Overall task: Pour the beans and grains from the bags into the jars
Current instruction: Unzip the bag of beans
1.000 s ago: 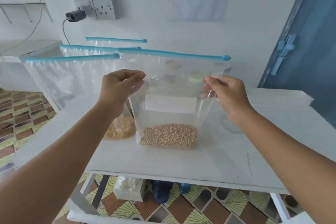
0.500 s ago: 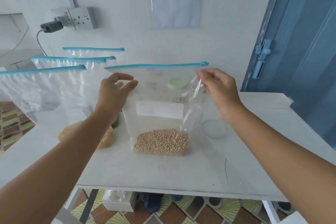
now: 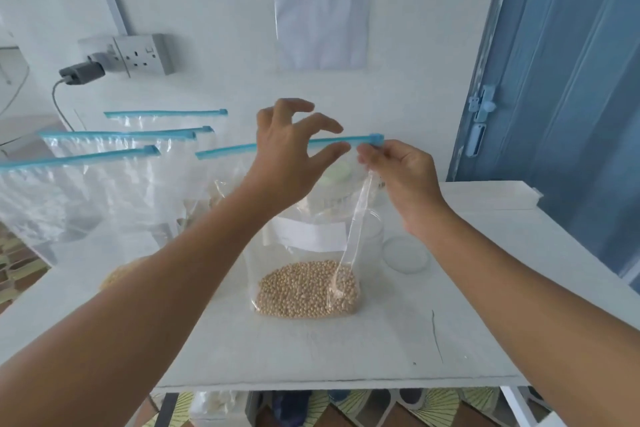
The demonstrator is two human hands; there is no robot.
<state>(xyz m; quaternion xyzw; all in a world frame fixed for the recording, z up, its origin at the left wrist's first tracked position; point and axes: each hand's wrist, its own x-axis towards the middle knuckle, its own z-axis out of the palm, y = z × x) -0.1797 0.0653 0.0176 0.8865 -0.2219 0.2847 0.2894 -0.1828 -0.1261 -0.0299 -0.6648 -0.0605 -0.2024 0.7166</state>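
A clear zip bag (image 3: 304,246) with a blue zipper strip and a white label stands on the white table (image 3: 346,350), pale round beans heaped in its bottom. My right hand (image 3: 401,180) pinches the bag's top right corner just under the blue slider. My left hand (image 3: 294,152) hovers at the zipper strip near its middle, fingers spread and curled, holding nothing. Behind the bag a glass jar with a pale green lid (image 3: 337,173) shows through the plastic. A clear lid (image 3: 406,254) lies flat to the bag's right.
Three more blue-zippered clear bags (image 3: 104,184) stand to the left, one with yellowish grain at its base. A wall socket with a plugged charger (image 3: 81,73) is at back left, a paper sheet on the wall, a blue door at right.
My left hand let go of the bag's left side and rose to the zipper strip. My right hand moved up to the slider corner. The camera came closer.
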